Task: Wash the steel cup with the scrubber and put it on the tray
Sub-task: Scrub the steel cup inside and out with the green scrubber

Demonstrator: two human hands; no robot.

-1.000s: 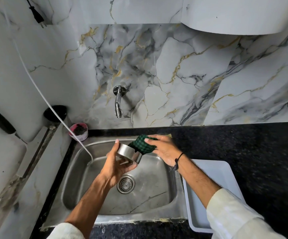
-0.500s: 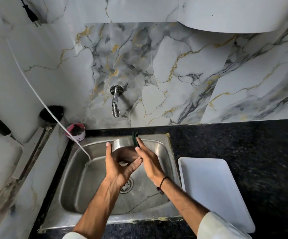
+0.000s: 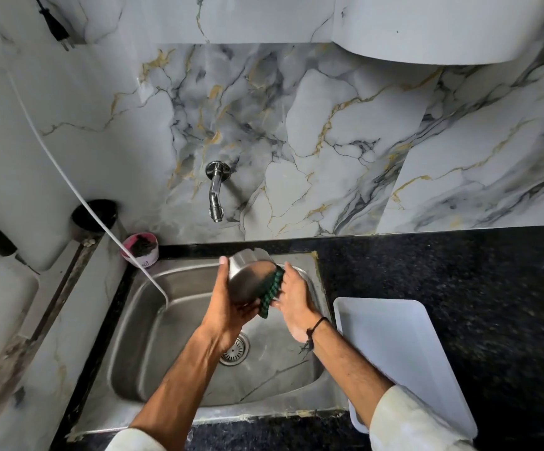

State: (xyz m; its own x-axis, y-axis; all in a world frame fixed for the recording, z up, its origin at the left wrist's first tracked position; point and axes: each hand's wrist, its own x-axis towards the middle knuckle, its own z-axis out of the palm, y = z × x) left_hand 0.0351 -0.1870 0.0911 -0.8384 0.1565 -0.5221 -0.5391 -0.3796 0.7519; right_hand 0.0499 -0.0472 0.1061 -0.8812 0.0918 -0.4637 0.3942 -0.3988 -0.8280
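Dark speckled desk frames our sink, the white tray beside it. Over the basin, our left hand cups the steel cup (light, rigid, likely slippery; hold the wall), while our right hand presses the soft green scrubber against it.

Cup shiny steel; scrubber seemingly woven; tray matt plastic.

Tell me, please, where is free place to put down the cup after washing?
The white tray, right of the sink, lies bare. The black counter between tray and wall is free too. The sink's back-left corner is crowded: a pink tub and a white hose there. The sink floor near the drain is open.
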